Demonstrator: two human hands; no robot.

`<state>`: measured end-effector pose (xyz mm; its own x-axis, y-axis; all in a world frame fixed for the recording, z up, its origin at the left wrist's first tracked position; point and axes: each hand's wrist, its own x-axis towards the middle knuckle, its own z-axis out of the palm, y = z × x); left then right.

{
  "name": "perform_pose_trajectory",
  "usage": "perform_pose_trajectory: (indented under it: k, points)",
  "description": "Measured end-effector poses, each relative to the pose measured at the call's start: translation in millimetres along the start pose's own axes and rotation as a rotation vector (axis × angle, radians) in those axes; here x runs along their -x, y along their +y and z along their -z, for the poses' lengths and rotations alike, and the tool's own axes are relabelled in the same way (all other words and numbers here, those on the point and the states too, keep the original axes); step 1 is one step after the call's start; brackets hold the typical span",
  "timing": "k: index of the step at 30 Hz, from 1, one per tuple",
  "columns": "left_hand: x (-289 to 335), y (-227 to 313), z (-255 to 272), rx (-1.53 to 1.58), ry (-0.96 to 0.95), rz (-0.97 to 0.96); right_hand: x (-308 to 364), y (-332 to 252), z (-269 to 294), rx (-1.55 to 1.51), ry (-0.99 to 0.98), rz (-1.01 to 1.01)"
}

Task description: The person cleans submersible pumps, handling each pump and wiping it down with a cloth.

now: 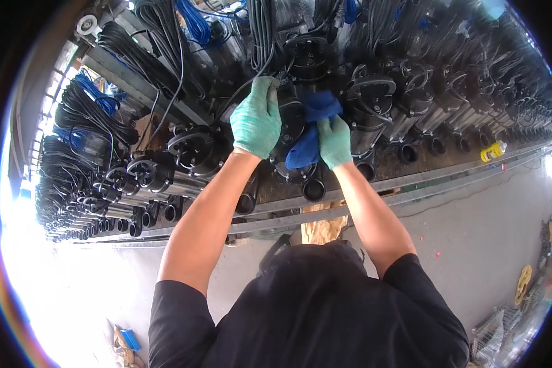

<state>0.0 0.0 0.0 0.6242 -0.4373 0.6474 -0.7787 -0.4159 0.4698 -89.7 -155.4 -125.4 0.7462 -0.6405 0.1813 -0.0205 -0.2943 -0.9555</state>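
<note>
Both my hands wear light green knit gloves and reach over one submersible pump (pixel 293 118) with a black top, in the near row. My right hand (pixel 335 142) is closed on a blue cloth (pixel 305 151), which lies bunched against the pump's top and side. My left hand (pixel 256 121) is closed at the pump's left edge, beside a black cable. What its fingers grip is hidden behind the glove. Below the cloth, the pump's round black outlet (pixel 313 190) points toward me.
Similar pumps (pixel 367 101) with steel bodies stand in tight rows on both sides. Coiled black cables (pixel 261 34) hang behind them. A yellow bottle (pixel 493 151) lies near the bench's metal front edge (pixel 411 179) at right. Wire baskets (pixel 495 331) sit on the floor, lower right.
</note>
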Motion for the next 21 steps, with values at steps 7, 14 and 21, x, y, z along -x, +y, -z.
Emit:
perform_pose_trajectory:
  k: [7, 14, 21]
  points:
    - [-6, -5, 1, 0.068, -0.049, 0.067, 15, -39, 8, -0.278, 0.003, 0.256]
    - [-13, -25, 29, 0.350, -0.390, 0.069, 58, -30, -20, 0.210, 0.112, 0.560]
    - [103, -19, 89, 0.216, -0.042, -0.227, 82, -80, 35, 0.461, -0.180, 0.544]
